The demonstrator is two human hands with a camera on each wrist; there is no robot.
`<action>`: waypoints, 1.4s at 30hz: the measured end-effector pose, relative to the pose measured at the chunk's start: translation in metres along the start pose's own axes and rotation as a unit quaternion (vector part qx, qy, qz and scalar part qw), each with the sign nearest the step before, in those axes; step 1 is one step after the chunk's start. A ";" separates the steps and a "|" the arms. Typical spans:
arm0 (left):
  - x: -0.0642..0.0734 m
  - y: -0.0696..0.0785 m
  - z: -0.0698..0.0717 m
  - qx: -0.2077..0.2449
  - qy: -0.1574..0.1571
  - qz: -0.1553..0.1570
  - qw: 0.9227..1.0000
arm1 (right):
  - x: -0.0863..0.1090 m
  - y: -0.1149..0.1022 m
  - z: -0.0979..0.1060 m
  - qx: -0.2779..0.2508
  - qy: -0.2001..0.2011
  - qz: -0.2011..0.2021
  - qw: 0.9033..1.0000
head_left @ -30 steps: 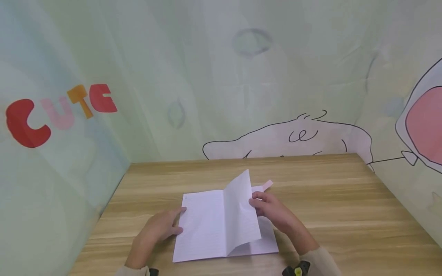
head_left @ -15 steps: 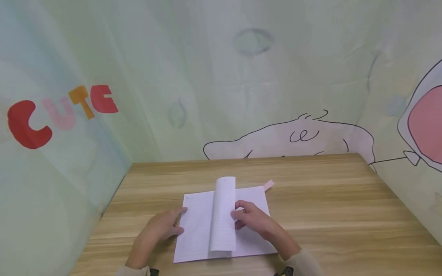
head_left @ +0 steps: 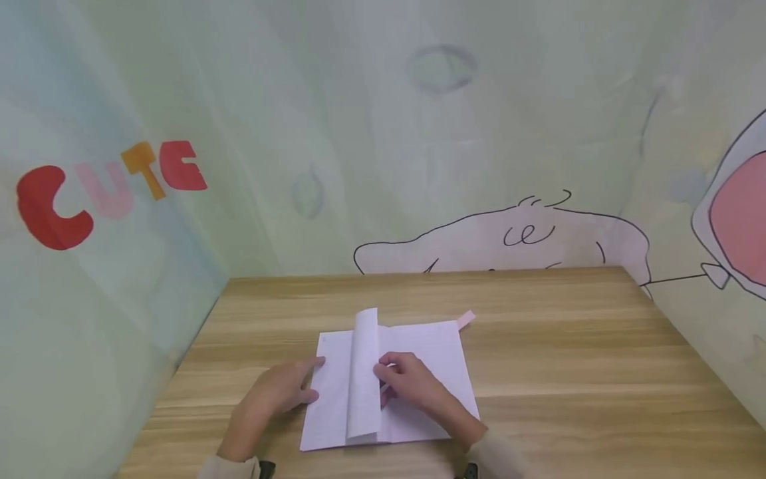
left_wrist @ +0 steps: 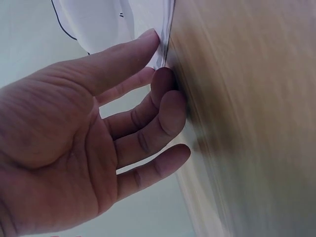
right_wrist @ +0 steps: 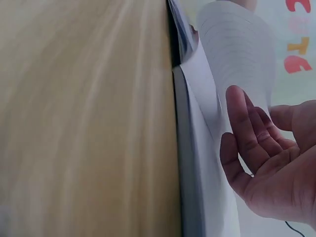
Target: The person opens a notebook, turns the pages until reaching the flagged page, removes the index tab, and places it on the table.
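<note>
Notebook point(head_left: 427, 342) lies open; our right hand point(head_left: 413, 382) pinches a curled page point(head_left: 362, 386). Left of that grip, our relaxed left hand point(head_left: 278, 388) touches the notebook.

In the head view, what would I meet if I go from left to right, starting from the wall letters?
Red C, pink U, orange T, red E, left hand, raised notebook page, right hand, pink tab, pink balloon drawing.
</note>
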State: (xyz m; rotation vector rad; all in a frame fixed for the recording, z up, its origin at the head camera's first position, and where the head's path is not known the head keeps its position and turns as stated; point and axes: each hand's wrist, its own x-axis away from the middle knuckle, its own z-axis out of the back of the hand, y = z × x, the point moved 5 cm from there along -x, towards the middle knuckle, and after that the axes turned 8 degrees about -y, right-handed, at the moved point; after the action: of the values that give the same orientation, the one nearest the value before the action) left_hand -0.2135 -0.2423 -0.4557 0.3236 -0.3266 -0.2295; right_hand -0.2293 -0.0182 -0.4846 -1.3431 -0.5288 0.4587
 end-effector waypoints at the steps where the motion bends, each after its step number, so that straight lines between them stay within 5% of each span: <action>1: 0.000 0.001 0.000 0.001 0.001 -0.003 1.000 | 0.000 0.000 -0.002 0.004 -0.002 -0.001 1.000; 10: 0.000 0.004 -0.002 -0.010 0.001 -0.004 1.000 | 0.003 0.000 -0.013 0.043 -0.032 -0.030 0.998; 15: 0.001 0.005 0.002 -0.029 0.031 -0.017 0.999 | 0.004 0.000 -0.012 0.069 -0.034 -0.035 0.996; 29: -0.003 0.010 0.009 0.018 0.082 -0.040 0.996 | 0.007 0.003 -0.012 0.095 -0.045 -0.038 0.994; 38: -0.005 0.010 0.000 0.020 0.057 -0.074 0.995 | 0.019 -0.001 -0.003 0.118 -0.044 -0.022 0.992; 42: -0.005 0.006 -0.003 0.024 0.052 -0.064 0.996 | 0.025 -0.002 0.011 0.121 -0.031 -0.010 0.992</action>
State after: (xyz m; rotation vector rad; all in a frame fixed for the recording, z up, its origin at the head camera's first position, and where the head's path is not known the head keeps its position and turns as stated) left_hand -0.2162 -0.2342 -0.4576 0.4035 -0.2086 -0.3298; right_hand -0.2155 0.0052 -0.4787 -1.0931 -0.5196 0.5323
